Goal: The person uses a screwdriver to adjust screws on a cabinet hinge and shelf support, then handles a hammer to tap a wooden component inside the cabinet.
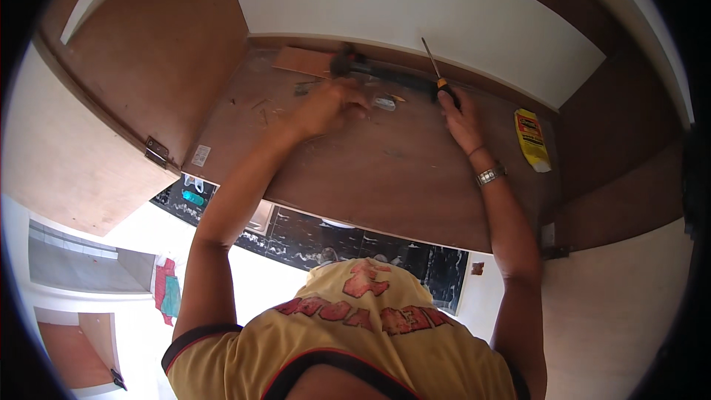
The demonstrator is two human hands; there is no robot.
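My right hand (464, 120) is closed around the black and yellow handle of a screwdriver (437, 68), its metal shaft pointing up and to the left. Over the brown wooden cabinet floor (370, 170) hovers my left hand (333, 106), its fingers bent and smeared by motion, so what they hold, if anything, is unclear. Just beyond it lies a blurred, dark, hammer-like tool (396, 76), its handle reaching toward my right hand. A small clear item (384, 104) sits beside my left fingers. Small loose pieces (304, 89) are scattered to the left of that hand.
A flat brown wood piece (302, 61) lies against the back wall. At the right stands a yellow and red packet (532, 141). An open door with a metal hinge (156, 151) flanks the left side. Beneath the front edge shows a black patterned counter (296, 241).
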